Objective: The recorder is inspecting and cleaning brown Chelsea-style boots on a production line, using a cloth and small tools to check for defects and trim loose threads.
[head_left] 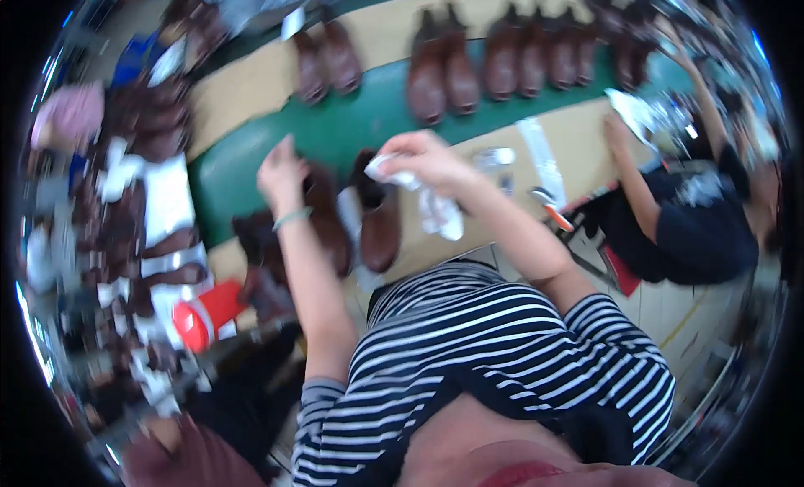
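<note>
So the biggest thing there was a long green-topped bench (pixel 239 164) with tan board strips along its near and far edges. A co-worker in a dark shirt (pixel 703 236) was at the near edge toward the right end, one arm reaching over the top. A row of glossy brown leather shoes (pixel 444 68) stood along the far edge, mostly in pairs, toes pointing back at the wearer. The pair being handled, also dark brown leather (pixel 379 236), sat right by the near edge, left of the middle, toes toward the striped shirt (pixel 477 328). Next down in size was a red cylinder with a white band (pixel 193 318), lying off the near edge to the left. The left hand (pixel 282 175) was just beside the left shoe's opening, fingers partly bent; too blurry to tell if they gripped anything. The right hand (pixel 431 159) was above the right shoe, fingers pinched on a small crumpled white cloth (pixel 392 170) near its opening; couldn't tell if cloth met leather. An orange-handled tool (pixel 557 216) lay farther right along the near edge.
</note>
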`<act>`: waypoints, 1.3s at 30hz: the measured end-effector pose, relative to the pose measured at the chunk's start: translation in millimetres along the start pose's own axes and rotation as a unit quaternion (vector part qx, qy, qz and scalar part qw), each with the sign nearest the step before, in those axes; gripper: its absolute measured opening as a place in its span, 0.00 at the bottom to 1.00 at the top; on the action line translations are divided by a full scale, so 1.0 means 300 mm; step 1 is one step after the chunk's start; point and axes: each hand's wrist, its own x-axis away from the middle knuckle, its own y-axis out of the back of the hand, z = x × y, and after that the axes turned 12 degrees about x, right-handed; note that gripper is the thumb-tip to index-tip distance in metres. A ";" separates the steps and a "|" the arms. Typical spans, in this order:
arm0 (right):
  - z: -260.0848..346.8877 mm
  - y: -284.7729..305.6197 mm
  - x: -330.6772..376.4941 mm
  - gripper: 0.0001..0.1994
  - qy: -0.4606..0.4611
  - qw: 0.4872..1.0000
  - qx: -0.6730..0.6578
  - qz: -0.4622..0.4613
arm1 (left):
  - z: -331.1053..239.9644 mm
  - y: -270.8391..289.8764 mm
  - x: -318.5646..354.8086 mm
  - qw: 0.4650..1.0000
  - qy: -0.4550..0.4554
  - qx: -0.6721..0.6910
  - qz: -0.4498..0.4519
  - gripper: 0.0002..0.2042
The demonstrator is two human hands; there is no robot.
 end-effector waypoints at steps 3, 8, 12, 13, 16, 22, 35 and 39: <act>0.040 -0.082 -0.023 0.10 0.009 1.000 -0.011 0.027 | 0.121 0.013 -0.111 0.958 -0.126 -0.256 0.021 0.15; 0.070 -0.109 -0.041 0.08 -0.030 0.996 -0.048 0.071 | 0.100 0.097 0.064 0.994 -0.025 0.062 0.084 0.10; 0.058 -0.192 -0.064 0.08 -0.039 0.995 -0.035 0.087 | 0.040 0.243 0.253 0.965 -0.057 0.219 0.134 0.18; 0.044 -0.227 -0.074 0.08 -0.034 0.994 -0.025 0.101 | 0.027 0.271 0.284 0.966 -0.057 0.217 0.131 0.18; 0.021 -0.308 -0.092 0.08 -0.018 0.992 0.008 0.125 | -0.018 0.328 0.366 0.955 -0.083 0.239 0.157 0.24; 0.008 -0.439 -0.162 0.08 0.084 0.973 0.152 0.151 | -0.040 0.323 0.458 0.953 -0.125 0.202 0.187 0.30; 0.062 -0.281 -0.022 0.06 0.039 0.987 0.116 0.106 | 0.025 0.331 0.370 0.952 -0.110 0.241 0.155 0.33; 0.041 -0.078 0.017 0.06 -0.016 0.997 0.007 0.079 | 0.035 0.310 0.314 0.951 -0.150 0.190 0.191 0.29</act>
